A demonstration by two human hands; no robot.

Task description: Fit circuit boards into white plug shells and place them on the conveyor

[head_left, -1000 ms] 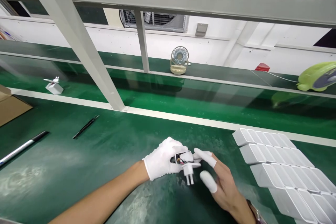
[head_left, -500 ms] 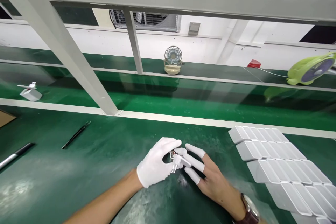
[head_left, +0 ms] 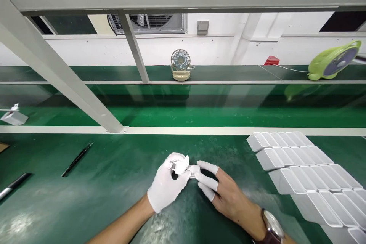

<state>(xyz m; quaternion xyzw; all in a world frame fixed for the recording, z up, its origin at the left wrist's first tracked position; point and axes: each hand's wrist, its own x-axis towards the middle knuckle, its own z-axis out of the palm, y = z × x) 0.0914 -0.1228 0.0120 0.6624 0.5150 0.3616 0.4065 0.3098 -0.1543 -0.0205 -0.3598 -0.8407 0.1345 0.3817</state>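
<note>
A white plug piece with metal prongs (head_left: 181,165) is gripped in my left hand (head_left: 166,185), which wears a white glove. Its prongs point left. Beside it, a second white part (head_left: 193,170) spans the gap between the hands, with my left thumb at its left end. My right hand (head_left: 225,190), with white finger covers and a wristwatch, has its fingertips pressed against that part's right side. Both hands are just above the green tabletop (head_left: 122,183). The inside of the pieces cannot be made out.
Rows of white plastic cases (head_left: 300,177) line the right side. Black tweezers (head_left: 77,159) and a black-and-silver tool (head_left: 14,187) lie left. A slanted metal post (head_left: 94,101) meets the rail behind; another white plug piece (head_left: 15,117) is beyond it.
The plug piece has turned, its prongs swinging from pointing down to pointing left, and it now lies higher in my left hand. The camera view has levelled and shifted slightly.
</note>
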